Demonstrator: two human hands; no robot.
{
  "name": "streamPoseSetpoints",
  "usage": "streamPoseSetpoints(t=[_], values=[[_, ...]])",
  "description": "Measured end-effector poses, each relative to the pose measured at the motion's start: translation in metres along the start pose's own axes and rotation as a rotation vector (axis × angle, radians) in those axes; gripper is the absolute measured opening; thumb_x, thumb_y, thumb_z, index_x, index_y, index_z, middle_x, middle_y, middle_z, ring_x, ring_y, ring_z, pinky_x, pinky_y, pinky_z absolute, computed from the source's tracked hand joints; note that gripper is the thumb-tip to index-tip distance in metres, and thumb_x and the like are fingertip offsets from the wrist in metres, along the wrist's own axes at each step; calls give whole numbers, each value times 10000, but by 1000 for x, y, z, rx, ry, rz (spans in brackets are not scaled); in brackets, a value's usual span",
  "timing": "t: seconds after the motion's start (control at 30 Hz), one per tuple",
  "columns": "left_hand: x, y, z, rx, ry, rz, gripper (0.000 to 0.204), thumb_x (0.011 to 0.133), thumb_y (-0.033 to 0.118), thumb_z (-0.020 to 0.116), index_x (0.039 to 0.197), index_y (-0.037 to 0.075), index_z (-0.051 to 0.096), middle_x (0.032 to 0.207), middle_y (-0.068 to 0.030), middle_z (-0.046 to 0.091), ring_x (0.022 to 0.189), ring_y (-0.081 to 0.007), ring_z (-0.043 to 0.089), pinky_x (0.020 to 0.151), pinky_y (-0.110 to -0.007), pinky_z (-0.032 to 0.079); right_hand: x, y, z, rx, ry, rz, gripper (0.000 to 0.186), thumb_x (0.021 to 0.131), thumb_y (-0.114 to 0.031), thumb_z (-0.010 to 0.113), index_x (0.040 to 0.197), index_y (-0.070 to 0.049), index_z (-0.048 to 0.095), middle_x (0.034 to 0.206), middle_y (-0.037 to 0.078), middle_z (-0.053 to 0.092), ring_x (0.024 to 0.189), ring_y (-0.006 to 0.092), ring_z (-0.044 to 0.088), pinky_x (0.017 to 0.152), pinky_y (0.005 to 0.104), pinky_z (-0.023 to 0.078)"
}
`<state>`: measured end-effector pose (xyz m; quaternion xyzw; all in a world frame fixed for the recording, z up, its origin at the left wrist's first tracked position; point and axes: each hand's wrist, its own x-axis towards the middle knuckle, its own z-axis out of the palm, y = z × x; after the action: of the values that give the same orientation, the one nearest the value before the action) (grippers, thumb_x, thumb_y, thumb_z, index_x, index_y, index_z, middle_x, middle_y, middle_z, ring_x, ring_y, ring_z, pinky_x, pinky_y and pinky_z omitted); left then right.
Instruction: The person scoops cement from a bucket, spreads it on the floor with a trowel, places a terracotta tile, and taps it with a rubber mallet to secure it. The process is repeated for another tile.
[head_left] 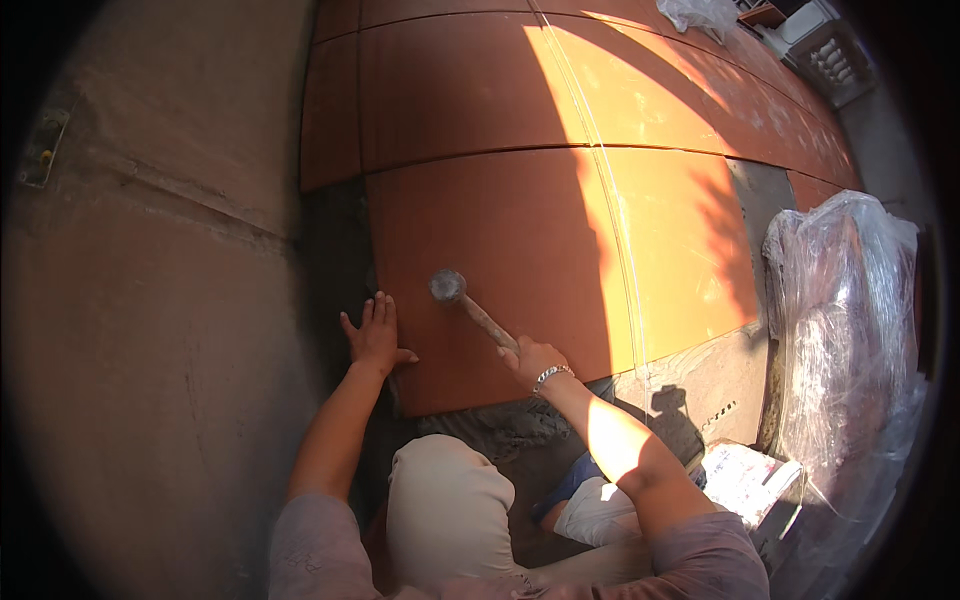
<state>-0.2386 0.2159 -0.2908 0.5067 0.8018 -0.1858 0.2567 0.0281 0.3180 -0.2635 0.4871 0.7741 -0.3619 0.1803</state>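
A large terracotta-coloured tile (490,225) lies flat on the floor in front of me, its right part in sunlight. My right hand (535,362) is wrapped round the wooden handle of a mallet (447,287). The mallet's rounded grey head is over the tile's left half; whether it touches the surface I cannot tell. At the tile's left edge, my left hand (374,343) rests with fingers spread, holding nothing. Grey mortar (500,425) shows along the tile's near edge. A thin white string (622,215) runs lengthwise across the tiles.
More terracotta tiles (450,85) stretch away beyond a narrow joint. A bare wall (180,280) bounds the left side, with a small electrical box (44,148) on it. Plastic-wrapped goods (840,330) stand at right, near a white bucket (748,482).
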Motion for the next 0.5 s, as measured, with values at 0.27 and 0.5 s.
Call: streamPoseSetpoints(t=[0.27,0.5], values=[[1,2,-1,65,2,-2,1261,591,614,817,1543,83,184,1629,-70,180,1483,-212,230,1124,-696,180,-34,-10,-21,105,-141,97,531,990,-538,423,1101,-45,588,982,184,707,944,352,687,823,472,532],[-3,9,0,112,30,4,1258,585,622,821,1539,76,208,1624,-85,194,1477,-202,245,1111,-697,202,-62,-1,-34,211,-108,75,493,1003,-481,447,1094,-17,586,952,171,713,910,336,696,812,467,535]])
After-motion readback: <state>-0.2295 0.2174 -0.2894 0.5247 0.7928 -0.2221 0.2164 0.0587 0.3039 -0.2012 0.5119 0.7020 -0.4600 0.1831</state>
